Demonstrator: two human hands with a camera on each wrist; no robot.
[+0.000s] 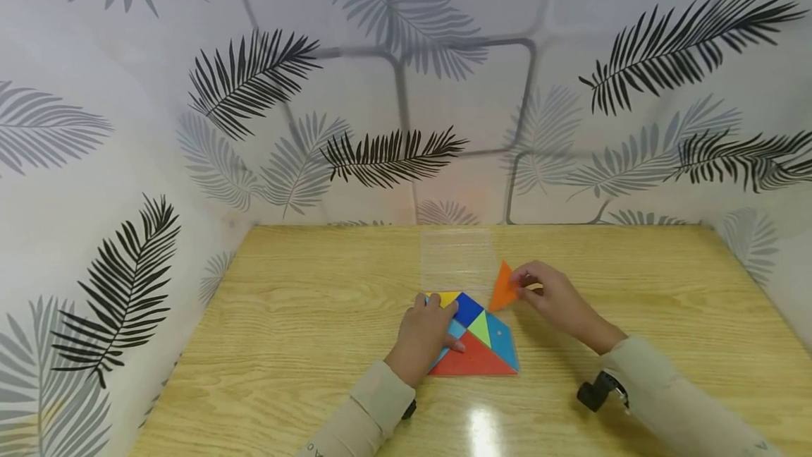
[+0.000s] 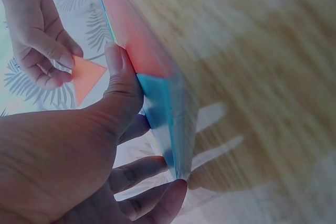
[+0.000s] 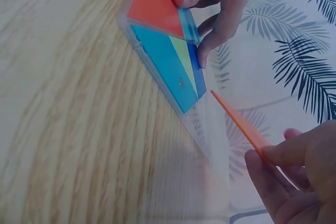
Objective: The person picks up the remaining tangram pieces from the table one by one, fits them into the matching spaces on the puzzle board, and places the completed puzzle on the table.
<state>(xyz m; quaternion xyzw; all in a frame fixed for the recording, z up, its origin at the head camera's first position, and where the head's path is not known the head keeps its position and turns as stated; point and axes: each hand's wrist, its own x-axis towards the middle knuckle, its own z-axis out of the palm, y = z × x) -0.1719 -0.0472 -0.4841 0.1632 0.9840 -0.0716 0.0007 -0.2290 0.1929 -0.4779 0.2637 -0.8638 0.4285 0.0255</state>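
A clear tangram case lies on the table with coloured pieces in it: a red triangle (image 1: 472,360), a teal piece (image 1: 503,344), a light green triangle (image 1: 480,330), a dark blue piece (image 1: 469,310), a yellow piece (image 1: 446,297) and a light blue one, partly covered. Across the left end of the case rests my left hand (image 1: 423,337), thumb over the red triangle and fingers spread toward the far edge. My right hand (image 1: 558,300) pinches an orange triangle (image 1: 502,289) between thumb and fingers, raised beside the case's far right corner.
Behind the pieces a clear plastic sheet (image 1: 457,256) lies flat, seemingly the case's opened lid. The wooden table (image 1: 304,302) ends against a leaf-patterned backdrop (image 1: 444,104). A dark strap device (image 1: 596,392) is on my right wrist.
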